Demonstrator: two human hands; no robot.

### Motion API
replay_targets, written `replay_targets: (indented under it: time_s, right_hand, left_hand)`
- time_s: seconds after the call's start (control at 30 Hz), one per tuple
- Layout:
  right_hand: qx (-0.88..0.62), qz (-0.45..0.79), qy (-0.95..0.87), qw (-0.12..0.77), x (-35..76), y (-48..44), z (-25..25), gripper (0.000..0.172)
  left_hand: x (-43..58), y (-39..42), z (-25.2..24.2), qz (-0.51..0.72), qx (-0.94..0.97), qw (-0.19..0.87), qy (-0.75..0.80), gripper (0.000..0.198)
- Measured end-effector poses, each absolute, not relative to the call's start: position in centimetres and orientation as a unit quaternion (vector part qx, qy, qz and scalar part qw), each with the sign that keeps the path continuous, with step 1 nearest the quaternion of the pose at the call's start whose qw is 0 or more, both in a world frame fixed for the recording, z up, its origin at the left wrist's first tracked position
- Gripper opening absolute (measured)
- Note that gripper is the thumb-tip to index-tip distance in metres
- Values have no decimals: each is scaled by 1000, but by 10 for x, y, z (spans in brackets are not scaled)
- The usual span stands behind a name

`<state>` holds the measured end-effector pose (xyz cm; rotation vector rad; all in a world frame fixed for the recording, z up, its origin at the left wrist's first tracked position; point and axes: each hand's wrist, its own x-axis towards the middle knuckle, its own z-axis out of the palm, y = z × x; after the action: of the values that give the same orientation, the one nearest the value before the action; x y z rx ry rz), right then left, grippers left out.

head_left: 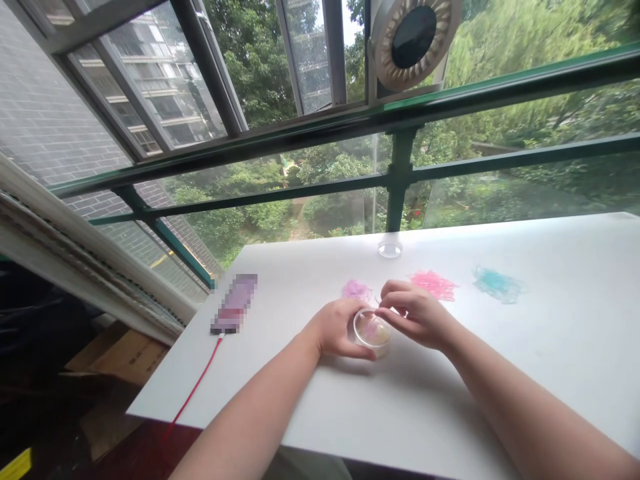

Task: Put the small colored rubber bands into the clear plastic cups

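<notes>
My left hand [343,328] is wrapped round the side of a clear round container [373,337] and holds it tilted a little above the white table. Some thin pinkish and pale yellowish bits show inside. Over the container's rim, my right hand [417,312] is closed in a pinch; what its fingertips hold is too small to make out. Just behind the hands lies a pile of thin purple strands or loops [356,289]. To its right are a pink pile [434,285] and a teal pile [497,285] of the same kind. A clear round lid or shallow dish [389,249] rests near the back edge.
A phone [235,303], blurred out, lies on the left of the white table [550,373], with a red cable [197,380] running over the front edge. Green railings [400,173] and windows stand behind the table. Cardboard [123,353] is on the floor at left.
</notes>
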<state>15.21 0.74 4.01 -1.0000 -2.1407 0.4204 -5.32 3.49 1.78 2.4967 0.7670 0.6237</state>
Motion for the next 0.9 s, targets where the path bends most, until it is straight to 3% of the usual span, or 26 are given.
replay_targets:
  time_s: [0.2, 0.4, 0.73, 0.9]
  right_hand:
    - [-399, 169, -825, 361, 151, 11, 37, 25]
    - [-525, 171, -762, 339, 157, 22, 27, 15]
    - [-568, 150, -784, 201, 158, 26, 17, 41]
    - [-570, 149, -786, 189, 157, 26, 20, 39]
  left_hand:
    - [-55, 35, 18, 229, 900, 240, 283, 63]
    - [-64, 35, 24, 239, 889, 258, 294, 64]
    - [-83, 45, 34, 256, 871, 262, 327, 69]
    - [-85, 46, 37, 244, 867, 284, 329, 66]
